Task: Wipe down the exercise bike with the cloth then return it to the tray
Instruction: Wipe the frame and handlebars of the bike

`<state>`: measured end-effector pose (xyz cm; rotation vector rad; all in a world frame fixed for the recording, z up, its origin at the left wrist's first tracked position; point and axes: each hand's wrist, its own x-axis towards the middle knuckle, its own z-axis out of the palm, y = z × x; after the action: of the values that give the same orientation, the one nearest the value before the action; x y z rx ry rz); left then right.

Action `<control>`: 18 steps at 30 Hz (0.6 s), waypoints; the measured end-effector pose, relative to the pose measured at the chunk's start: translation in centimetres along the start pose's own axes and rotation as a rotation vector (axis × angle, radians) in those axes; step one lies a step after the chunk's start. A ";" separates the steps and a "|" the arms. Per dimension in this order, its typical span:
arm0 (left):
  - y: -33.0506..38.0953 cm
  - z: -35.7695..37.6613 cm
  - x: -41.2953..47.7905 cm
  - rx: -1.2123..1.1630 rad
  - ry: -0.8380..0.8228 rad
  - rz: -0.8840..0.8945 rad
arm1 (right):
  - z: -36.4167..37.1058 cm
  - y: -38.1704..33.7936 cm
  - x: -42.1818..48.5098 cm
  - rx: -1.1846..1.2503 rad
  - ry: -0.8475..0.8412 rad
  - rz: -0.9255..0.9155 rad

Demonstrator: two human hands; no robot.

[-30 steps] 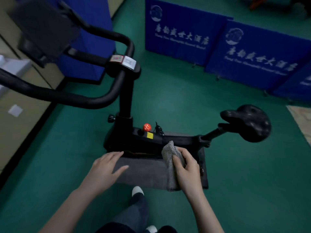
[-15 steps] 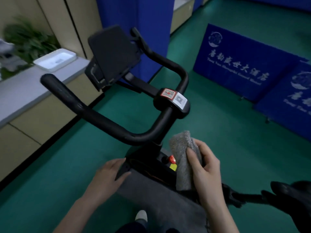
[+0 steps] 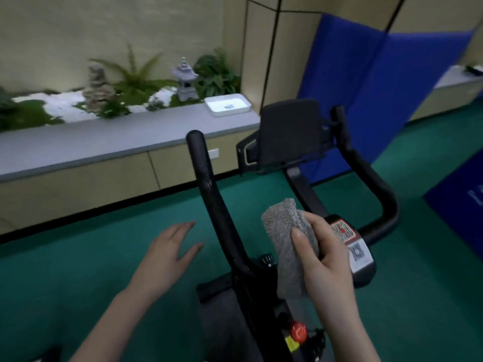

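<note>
The black exercise bike (image 3: 222, 218) fills the middle of the head view, with its handlebars and dark console screen (image 3: 290, 134) in front of me. My right hand (image 3: 324, 259) grips a folded grey cloth (image 3: 285, 239), held upright beside the handlebar stem, over a red and white sticker. My left hand (image 3: 170, 249) hovers flat and open to the left of the near handlebar, touching nothing. A white tray (image 3: 228, 105) sits on the grey ledge beyond the bike. The bike's seat is out of view.
The long grey ledge (image 3: 104, 142) runs along the wall with plants and a small stone lantern (image 3: 184, 81). Blue padded panels (image 3: 392, 100) stand behind the bike at right. A red knob (image 3: 298, 331) sits low on the frame. Green floor surrounds the bike.
The view has swung up from the bike's base and seat to the handlebars and ledge. My right hand rose with the cloth to handlebar height; my left hand lifted off the base.
</note>
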<state>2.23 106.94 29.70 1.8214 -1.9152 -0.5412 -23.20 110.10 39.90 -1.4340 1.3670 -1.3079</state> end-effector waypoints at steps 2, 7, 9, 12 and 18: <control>0.6 0.0 -0.4 -0.032 0.060 -0.035 | 0.0 0.4 1.0 -0.018 -0.080 -0.021; 2.0 -1.1 0.0 -0.133 0.178 -0.097 | 1.7 0.8 3.2 -0.032 -0.182 -0.048; 2.5 -1.9 0.9 -0.147 0.215 -0.090 | 3.1 0.4 4.1 -0.057 -0.216 -0.101; 3.1 -3.2 2.8 -0.175 0.271 -0.052 | 5.3 -0.4 5.6 -0.116 -0.225 -0.179; 3.9 -5.2 6.4 -0.299 0.343 0.030 | 8.9 -1.9 8.8 -0.237 -0.167 -0.319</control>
<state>1.70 100.88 36.43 1.5750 -1.5397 -0.4435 -14.96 100.62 41.45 -1.9416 1.2497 -1.2142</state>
